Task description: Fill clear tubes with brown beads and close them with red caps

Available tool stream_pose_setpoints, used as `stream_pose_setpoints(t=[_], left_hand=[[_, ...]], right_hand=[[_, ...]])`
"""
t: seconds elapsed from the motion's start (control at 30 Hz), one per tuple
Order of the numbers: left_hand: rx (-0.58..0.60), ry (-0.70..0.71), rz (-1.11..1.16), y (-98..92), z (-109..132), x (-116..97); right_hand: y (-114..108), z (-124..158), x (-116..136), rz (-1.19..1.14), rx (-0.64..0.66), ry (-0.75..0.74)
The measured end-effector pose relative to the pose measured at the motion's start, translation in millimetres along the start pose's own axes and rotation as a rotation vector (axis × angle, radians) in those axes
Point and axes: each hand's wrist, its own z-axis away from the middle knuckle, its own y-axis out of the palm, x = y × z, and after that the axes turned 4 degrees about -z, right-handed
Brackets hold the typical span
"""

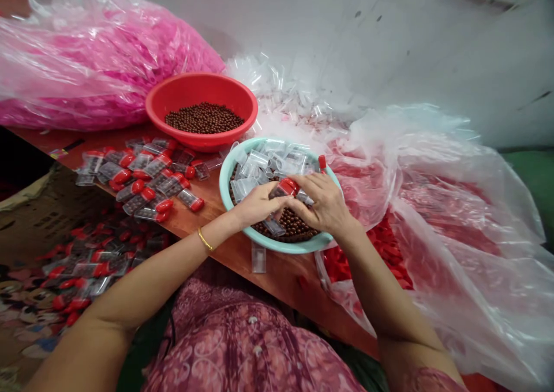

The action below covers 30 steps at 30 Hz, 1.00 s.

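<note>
Over the pale green basin [225,193], my left hand [257,204] grips a small transparent container holding brown balls. My right hand [324,202] has its fingers closed over the red cap [289,185] at that container's end. Another transparent piece [305,197] shows beneath my right fingers; whether they hold it, I cannot tell. Inside the basin, brown balls [298,223] lie under several empty transparent containers [257,164]. One more empty container [274,227] rests on the balls just below my hands. A red cap [322,162] shows at the basin's far right rim.
Capped, filled containers [149,175] are heaped on the wooden table [216,230] at left, with more in a cardboard box [86,271] below. Behind stands a red basin [156,106] of brown balls. Plastic bags hold pink pieces [116,51] and red caps [385,250].
</note>
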Motion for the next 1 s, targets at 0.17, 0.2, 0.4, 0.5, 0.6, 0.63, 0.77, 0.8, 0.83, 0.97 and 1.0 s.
stream_pose_setpoints(t=[0.17, 0.2, 0.4, 0.5, 0.6, 0.63, 0.77, 0.8, 0.83, 0.97, 1.0], left_hand=[[-0.12, 0.035, -0.108, 0.7, -2, 6], [-0.158, 0.053, -0.161, 0.7, -2, 6], [-0.249, 0.077, -0.299, -1.4, 2, -2], [-0.261, 0.148, -0.299, -1.1, 4, -4], [-0.315, 0.253, -0.286, 1.5, 3, -3], [-0.332, 0.273, -0.266, 1.9, 3, -3], [-0.425, 0.273, -0.172, -15.3, 10, -6], [-0.476, 0.263, -0.202, -26.8, 15, -9], [-0.538, 0.245, -0.274, -41.3, 21, -12], [-0.779, -0.065, -0.91, -108.6, 46, -23], [-0.806, -0.182, -1.078, -121.2, 51, -25]], right_hand=[[18, 15, 18, 0.049, -0.052, 0.048], [24, 15, 22, 0.045, -0.071, 0.096], [47, 14, 26, -0.046, -0.152, 0.199], [49, 12, 25, -0.072, -0.194, 0.163], [48, 9, 31, -0.122, -0.234, 0.122], [47, 7, 34, -0.143, -0.239, 0.108], [31, 9, 24, -0.182, -0.198, 0.115], [24, 12, 15, -0.149, -0.175, 0.151], [16, 15, 4, -0.081, -0.154, 0.201], [-11, 27, -44, 0.269, 0.144, 0.433], [-15, 27, -51, 0.332, 0.243, 0.465]])
